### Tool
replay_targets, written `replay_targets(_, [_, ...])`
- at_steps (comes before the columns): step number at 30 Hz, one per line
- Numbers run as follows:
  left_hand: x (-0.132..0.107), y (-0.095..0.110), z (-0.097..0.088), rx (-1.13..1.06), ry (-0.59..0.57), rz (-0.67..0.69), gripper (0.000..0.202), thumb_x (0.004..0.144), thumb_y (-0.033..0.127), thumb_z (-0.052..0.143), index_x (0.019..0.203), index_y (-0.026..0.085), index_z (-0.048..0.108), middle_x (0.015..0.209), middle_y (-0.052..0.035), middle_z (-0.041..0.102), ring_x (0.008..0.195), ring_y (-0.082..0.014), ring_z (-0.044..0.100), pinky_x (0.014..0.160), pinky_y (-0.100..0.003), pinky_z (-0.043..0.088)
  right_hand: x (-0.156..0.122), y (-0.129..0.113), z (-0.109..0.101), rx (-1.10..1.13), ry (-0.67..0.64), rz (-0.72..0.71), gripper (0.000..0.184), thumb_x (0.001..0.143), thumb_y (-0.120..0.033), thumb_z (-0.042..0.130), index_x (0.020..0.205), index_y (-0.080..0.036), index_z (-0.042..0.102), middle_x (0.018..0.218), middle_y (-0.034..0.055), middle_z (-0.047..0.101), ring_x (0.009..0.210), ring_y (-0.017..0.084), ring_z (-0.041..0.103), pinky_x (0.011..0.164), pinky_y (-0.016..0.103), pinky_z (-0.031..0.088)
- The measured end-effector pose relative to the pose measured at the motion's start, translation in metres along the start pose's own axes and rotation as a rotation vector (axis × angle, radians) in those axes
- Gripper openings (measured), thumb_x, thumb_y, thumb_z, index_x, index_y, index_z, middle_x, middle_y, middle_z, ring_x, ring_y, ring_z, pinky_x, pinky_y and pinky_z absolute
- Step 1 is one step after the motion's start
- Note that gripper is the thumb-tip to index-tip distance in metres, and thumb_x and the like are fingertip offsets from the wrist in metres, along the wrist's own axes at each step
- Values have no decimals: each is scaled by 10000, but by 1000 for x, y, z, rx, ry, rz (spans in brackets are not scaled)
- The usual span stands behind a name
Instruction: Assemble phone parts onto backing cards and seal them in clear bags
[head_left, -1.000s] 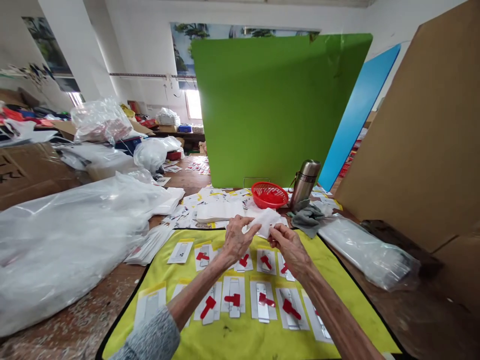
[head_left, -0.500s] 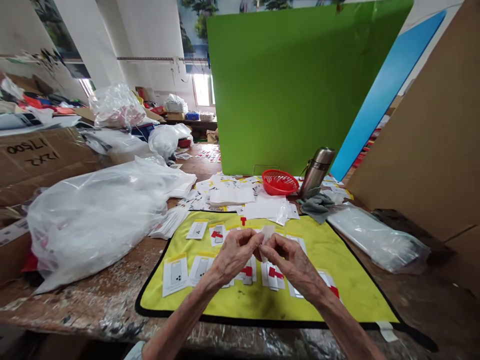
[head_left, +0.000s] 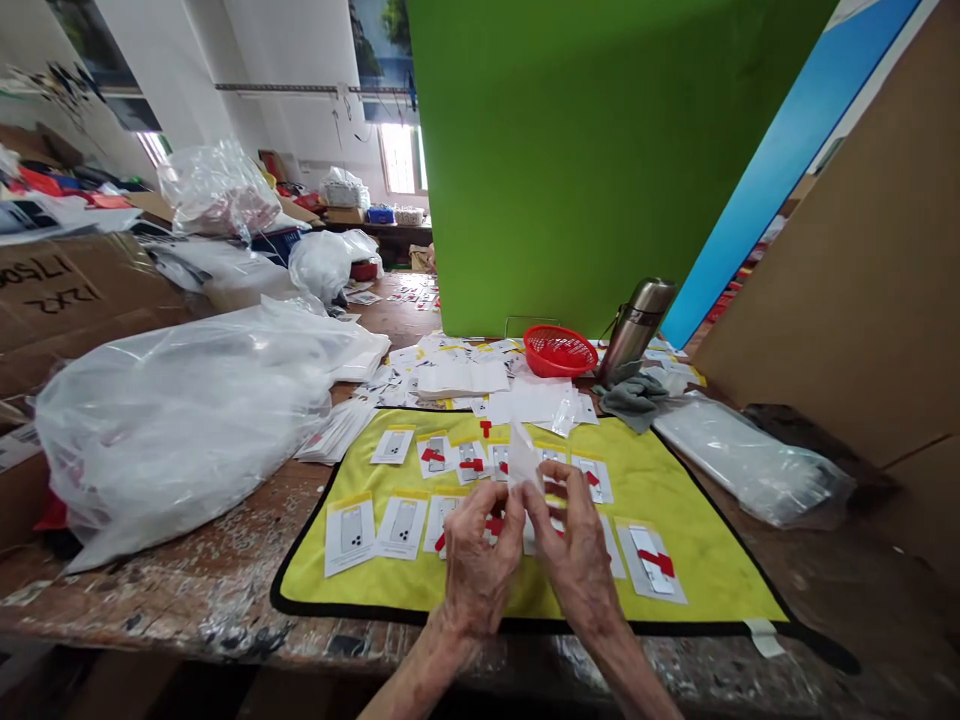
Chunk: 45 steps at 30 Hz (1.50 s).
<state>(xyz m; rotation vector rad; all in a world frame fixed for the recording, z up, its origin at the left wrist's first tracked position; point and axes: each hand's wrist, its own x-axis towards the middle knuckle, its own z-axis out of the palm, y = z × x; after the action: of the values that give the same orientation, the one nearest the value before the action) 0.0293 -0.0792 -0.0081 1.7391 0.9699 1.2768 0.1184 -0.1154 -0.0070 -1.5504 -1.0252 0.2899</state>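
Observation:
My left hand (head_left: 476, 560) and my right hand (head_left: 574, 550) are held close together above the front of a yellow mat (head_left: 697, 545). Both pinch a small clear plastic bag (head_left: 523, 455) that sticks up between the fingertips. Beneath and around the hands, several white cards with yellow tops and red tabs (head_left: 652, 558) lie in rows on the mat. A loose stack of clear bags and white sheets (head_left: 536, 405) lies just beyond the mat's far edge.
A red mesh basket (head_left: 559, 350), a steel flask (head_left: 636, 325) and a grey cloth (head_left: 634, 397) stand behind the mat before a green board (head_left: 585, 160). Large plastic bags (head_left: 180, 410) fill the left; a clear packet (head_left: 750, 460) and brown cardboard (head_left: 862, 270) lie right.
My hands have pulled back from the far stack toward the mat's front edge, carrying a small clear bag. The view has tilted down and back.

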Motion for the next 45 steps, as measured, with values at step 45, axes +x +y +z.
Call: replay_targets(45, [-6, 0, -49, 414, -596, 461, 821, 608, 508, 787, 1301, 228, 448, 1181, -100, 610, 1147, -296, 534, 1110, -576, 144, -15, 9, -49, 243, -675, 504, 444, 765, -500, 654, 1044, -156, 673, 974, 63, 714, 890, 243, 644, 736, 334, 520])
